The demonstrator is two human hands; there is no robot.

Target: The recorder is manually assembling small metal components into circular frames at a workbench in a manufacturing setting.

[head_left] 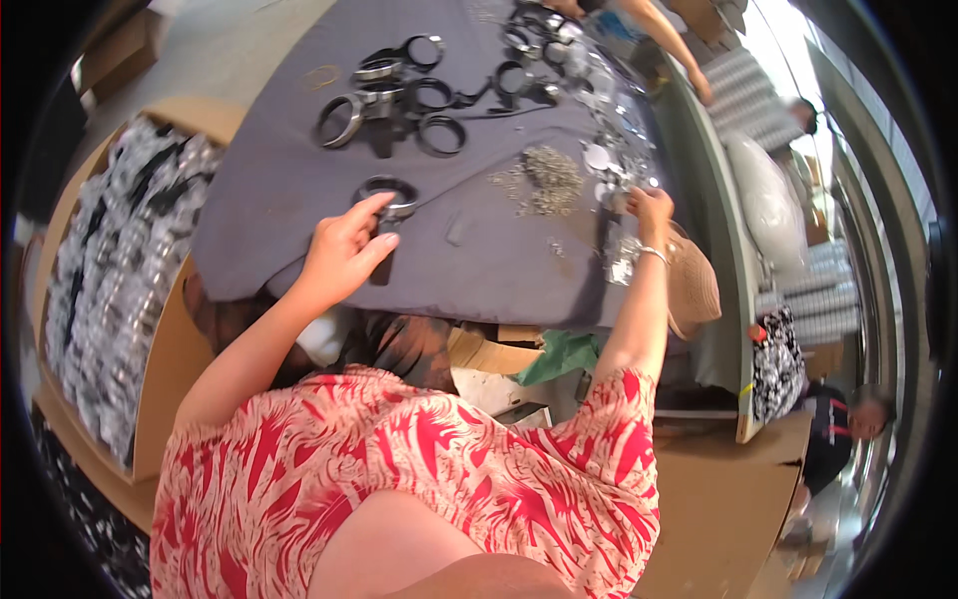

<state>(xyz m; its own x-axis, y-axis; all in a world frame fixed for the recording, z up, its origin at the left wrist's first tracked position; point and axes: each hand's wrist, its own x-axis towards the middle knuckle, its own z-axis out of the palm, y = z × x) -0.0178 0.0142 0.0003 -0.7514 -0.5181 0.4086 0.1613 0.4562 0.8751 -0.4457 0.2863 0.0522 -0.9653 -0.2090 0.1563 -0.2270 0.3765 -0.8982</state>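
A black ring with a silvery rim [397, 209] lies on the grey cloth with its dark stem [381, 270] toward me. My left hand [344, 248] is beside it, index finger on or just over the rim and thumb stretched out near the stem, apart from each other. At the right, my right hand [651, 208] has its fingertips pinched together at the edge of a scatter of small clear and silvery pieces [624, 130]. What is between them, if anything, is hidden. Between my hands lies a pile of tiny metal parts [554, 182].
More black rings [441, 135] spread over the cloth-covered table [269, 200] farther off. A cardboard box [165, 374] of plastic-wrapped parts stands left. Along the right side are a straw hat [694, 285] and a long board [723, 190]. Another person's arm [664, 40] reaches in at the far right.
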